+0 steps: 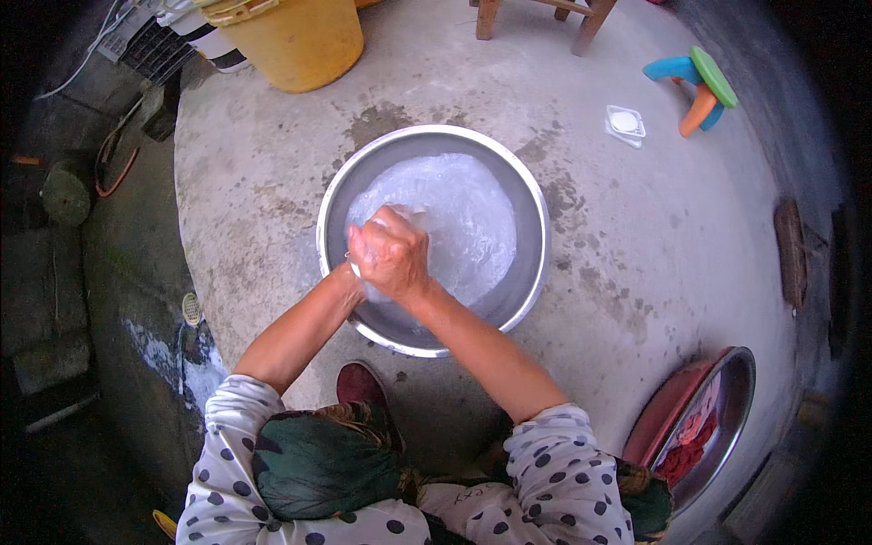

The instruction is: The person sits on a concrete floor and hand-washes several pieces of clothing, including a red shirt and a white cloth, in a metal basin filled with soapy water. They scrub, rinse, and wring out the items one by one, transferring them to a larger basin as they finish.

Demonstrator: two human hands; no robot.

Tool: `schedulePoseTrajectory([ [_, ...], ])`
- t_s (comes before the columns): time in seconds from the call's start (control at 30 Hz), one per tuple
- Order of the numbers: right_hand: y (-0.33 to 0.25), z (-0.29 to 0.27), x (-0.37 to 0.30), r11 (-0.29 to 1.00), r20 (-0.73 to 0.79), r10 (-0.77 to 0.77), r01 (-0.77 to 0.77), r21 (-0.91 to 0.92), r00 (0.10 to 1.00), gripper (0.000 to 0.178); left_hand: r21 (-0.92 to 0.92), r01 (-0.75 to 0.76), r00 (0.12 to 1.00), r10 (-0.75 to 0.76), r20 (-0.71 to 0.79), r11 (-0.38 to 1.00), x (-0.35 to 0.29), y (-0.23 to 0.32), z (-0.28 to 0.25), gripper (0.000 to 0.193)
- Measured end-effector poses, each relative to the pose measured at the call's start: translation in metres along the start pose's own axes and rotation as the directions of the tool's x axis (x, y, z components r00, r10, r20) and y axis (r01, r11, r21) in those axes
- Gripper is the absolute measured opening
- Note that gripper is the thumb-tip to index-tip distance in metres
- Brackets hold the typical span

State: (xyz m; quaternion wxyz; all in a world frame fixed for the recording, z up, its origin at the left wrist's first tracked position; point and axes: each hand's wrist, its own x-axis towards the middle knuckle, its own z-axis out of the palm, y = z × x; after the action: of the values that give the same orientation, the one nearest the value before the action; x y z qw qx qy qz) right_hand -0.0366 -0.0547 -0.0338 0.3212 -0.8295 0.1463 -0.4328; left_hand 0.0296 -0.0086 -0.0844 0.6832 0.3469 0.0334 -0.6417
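Observation:
A round metal basin [542, 245] stands on the concrete, holding cloudy, foamy water [472, 227]. Over its left side my two hands are pressed together, close above the water. My right hand [397, 254] is closed in a fist and covers most of my left hand [356, 247]. Of the left hand only a small part shows, closed against the right one. A bit of something whitish shows beside the fingers, too little to name; what the hands grip is hidden between them.
A yellow bucket [304, 45] and a white bucket [209, 41] stand at the far left. A white soap dish [625, 125] and a colourful small stool [704, 86] are far right. Near right, a tilted reddish basin [654, 409] holds red cloth [686, 454]. A wooden stool [536, 11] stands at the back.

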Motion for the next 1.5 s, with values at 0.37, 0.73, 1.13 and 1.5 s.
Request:
schedulePoseTrajectory([
  [0.37,0.131,-0.023,0.006,0.736,0.186,0.601,-0.447,-0.509,0.777,0.03,0.269,0.019,0.927,0.083,-0.365,0.963,-0.029,0.022,0.025,0.049],
  [0.73,0.136,-0.021,-0.045,0.625,0.227,0.579,-0.248,-0.74,0.783,0.025,0.232,0.22,0.867,-0.081,-0.492,0.948,-0.032,-0.004,0.028,0.09],
  [1.13,-0.037,-0.016,-0.022,0.992,0.212,-0.066,0.041,0.121,0.975,0.01,-0.121,0.12,0.993,-0.121,-0.001,0.985,-0.024,0.016,0.01,0.032],
  [1.5,0.012,0.007,0.008,0.979,-0.041,-0.042,0.05,0.197,0.998,0.008,-0.238,-0.141,0.984,0.162,0.07,0.961,-0.015,-0.003,-0.008,0.018],
])
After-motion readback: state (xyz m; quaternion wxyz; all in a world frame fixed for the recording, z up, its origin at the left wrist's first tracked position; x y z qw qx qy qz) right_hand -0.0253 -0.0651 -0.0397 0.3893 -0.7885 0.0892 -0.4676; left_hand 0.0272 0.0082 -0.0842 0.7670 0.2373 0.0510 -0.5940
